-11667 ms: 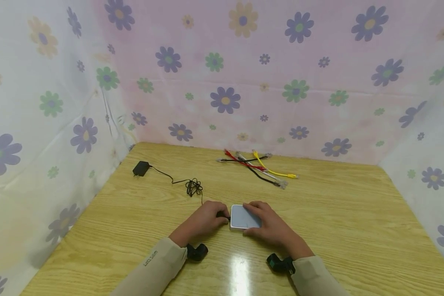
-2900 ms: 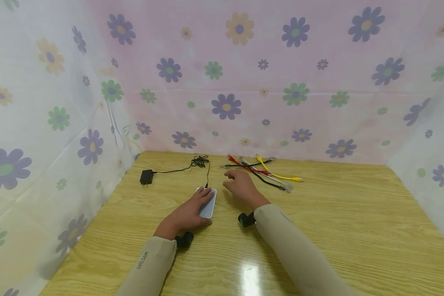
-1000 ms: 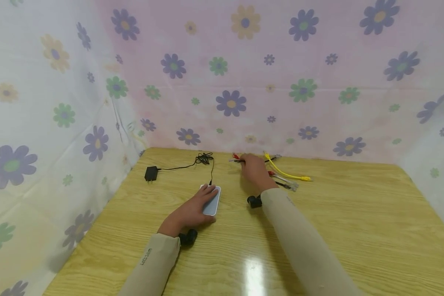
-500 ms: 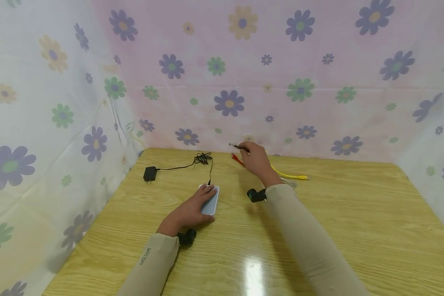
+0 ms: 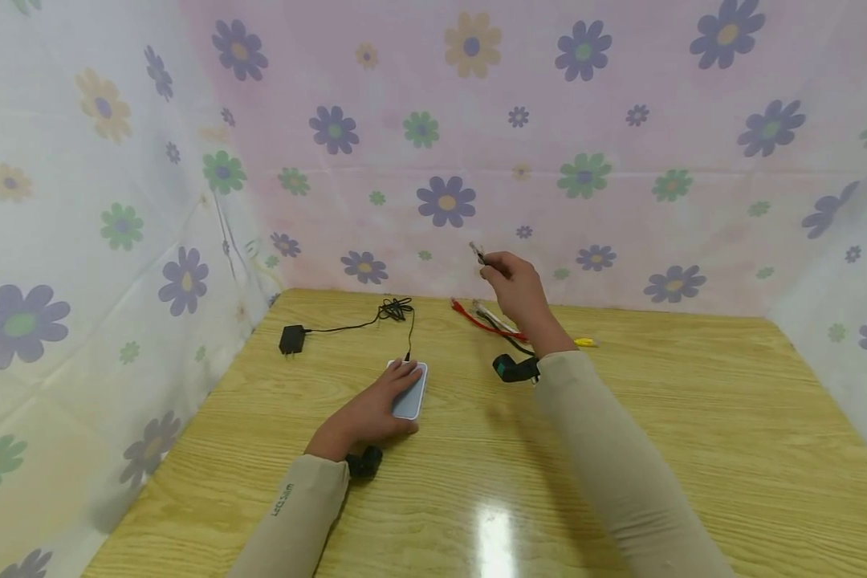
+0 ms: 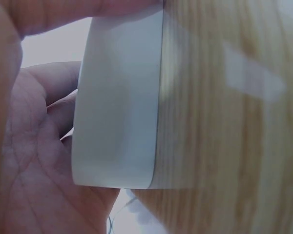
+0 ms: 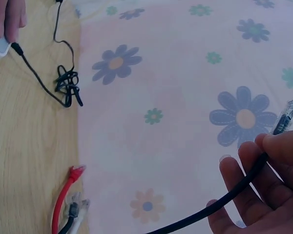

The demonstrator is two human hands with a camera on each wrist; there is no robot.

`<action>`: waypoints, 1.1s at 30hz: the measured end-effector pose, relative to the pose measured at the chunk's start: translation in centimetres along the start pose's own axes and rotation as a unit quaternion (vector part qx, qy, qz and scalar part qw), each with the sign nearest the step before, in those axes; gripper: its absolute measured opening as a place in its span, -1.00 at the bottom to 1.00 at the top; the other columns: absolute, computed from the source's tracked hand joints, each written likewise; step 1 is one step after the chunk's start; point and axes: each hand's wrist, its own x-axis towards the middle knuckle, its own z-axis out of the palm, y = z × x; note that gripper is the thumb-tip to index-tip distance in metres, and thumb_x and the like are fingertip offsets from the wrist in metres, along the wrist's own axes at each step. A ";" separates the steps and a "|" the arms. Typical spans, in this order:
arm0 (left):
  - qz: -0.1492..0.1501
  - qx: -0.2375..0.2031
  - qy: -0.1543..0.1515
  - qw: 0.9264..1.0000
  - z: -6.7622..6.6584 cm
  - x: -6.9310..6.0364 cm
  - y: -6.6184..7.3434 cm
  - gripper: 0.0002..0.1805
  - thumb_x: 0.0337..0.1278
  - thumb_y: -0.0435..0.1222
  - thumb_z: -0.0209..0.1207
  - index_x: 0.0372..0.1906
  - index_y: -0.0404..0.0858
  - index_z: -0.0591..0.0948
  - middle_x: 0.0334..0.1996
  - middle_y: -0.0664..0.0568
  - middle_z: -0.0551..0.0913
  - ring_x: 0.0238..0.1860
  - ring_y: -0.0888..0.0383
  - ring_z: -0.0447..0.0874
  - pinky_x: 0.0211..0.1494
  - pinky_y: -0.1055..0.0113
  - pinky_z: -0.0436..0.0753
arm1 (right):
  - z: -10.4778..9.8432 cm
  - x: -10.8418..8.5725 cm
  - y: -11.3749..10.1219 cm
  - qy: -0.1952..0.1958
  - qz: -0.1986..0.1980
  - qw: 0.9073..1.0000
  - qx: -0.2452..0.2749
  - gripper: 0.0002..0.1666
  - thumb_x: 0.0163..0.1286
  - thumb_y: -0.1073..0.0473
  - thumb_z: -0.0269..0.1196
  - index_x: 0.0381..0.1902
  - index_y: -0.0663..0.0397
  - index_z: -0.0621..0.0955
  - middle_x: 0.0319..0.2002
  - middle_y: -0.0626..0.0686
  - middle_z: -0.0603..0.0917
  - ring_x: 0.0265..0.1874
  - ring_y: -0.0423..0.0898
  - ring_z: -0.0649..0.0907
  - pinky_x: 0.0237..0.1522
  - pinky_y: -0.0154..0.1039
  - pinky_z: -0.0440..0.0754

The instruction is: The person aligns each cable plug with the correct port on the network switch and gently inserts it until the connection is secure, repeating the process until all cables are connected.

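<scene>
My left hand [image 5: 371, 408] lies over a grey-topped white box [image 5: 409, 399], with the thumb along its near edge and the fingers across its top. In the left wrist view the white side of the box [image 6: 118, 107] shows between thumb and fingers. A thin black cord [image 5: 413, 329] enters its far end. Raised above the table's back edge, my right hand [image 5: 523, 297] pinches a short black cable [image 7: 229, 195] close to its clear plug [image 7: 287, 115]. Below that hand lie a red cable [image 5: 473, 319], a white cable [image 5: 493, 316] and another black cable [image 5: 507, 343].
A black power adapter [image 5: 292, 339] lies at the back left of the wooden table [image 5: 419, 514], its cord bunched in a coil [image 5: 396, 309]. The yellow cable's end [image 5: 585, 343] shows right of my right wrist. Flowered cloth [image 5: 376, 225] hangs behind and on both sides.
My right hand has taken hold of a black cable from the pile and lifted it upward. Over the longer span, the box was turned and moved left, and my left hand has stayed on it since.
</scene>
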 end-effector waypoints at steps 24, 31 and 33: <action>-0.003 -0.018 0.012 1.000 -0.3 0.3 -0.2 -0.05 0.04 -0.18 0.34 0.53 -0.11 0.12 0.56 -0.04 -0.02 0.58 -0.12 -0.28 0.39 -0.16 0.22 | -0.7 -2.8 0.8 -0.049 -0.041 0.998 0.001 -0.57 0.47 0.01 0.11 0.25 -0.09 0.48 -0.08 0.09 0.64 -0.25 -0.03 0.64 -0.08 -0.03 0.59; -0.010 -0.032 0.008 0.999 0.1 -0.1 -0.1 -0.04 0.05 -0.18 0.33 0.54 -0.06 0.10 0.57 0.03 -0.05 0.58 -0.06 -0.31 0.39 -0.14 0.22 | -0.2 -4.3 2.2 -0.066 -0.036 0.997 -0.009 -0.57 0.45 -0.01 0.14 0.23 -0.10 0.50 -0.10 0.13 0.66 -0.28 0.05 0.65 -0.25 -0.15 0.58; -0.010 -0.030 0.009 0.999 0.0 -0.1 0.0 -0.04 0.05 -0.18 0.32 0.54 -0.05 0.10 0.57 0.05 -0.05 0.58 -0.05 -0.31 0.39 -0.14 0.22 | -0.1 -4.6 2.5 -0.068 -0.036 0.997 0.001 -0.57 0.45 0.01 0.15 0.24 -0.07 0.50 -0.08 0.18 0.65 -0.26 0.08 0.66 -0.22 -0.16 0.61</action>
